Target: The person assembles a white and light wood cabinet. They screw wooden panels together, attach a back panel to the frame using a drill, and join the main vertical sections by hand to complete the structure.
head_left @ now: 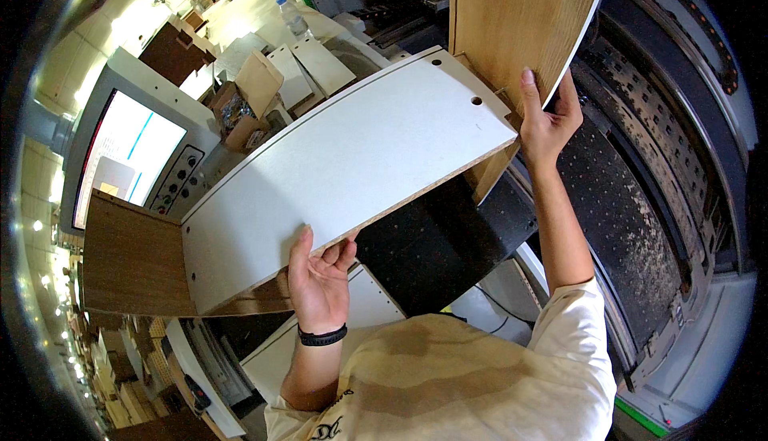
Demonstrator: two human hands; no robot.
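Note:
A long white board (352, 145) with round holes near its ends lies slanted across the middle. A wood-grain panel (520, 21) stands at its right end, and a darker wood-grain panel (132, 257) meets its left end. My left hand (322, 285), with a black wristband, is closed on the board's near edge, thumb on the white face and fingers at the edge's underside. My right hand (547, 125) grips the lower white edge of the right panel, thumb on its wood-grain face. Its other fingers are partly hidden behind that panel.
At the left stands a monitor console (132, 149) with knobs. Beyond the board are an open cardboard box (244, 117), white strips (320, 65) and a plastic bottle (292, 17). A dark machine bed (616, 201) runs along the right. A cordless drill (197, 393) lies at lower left.

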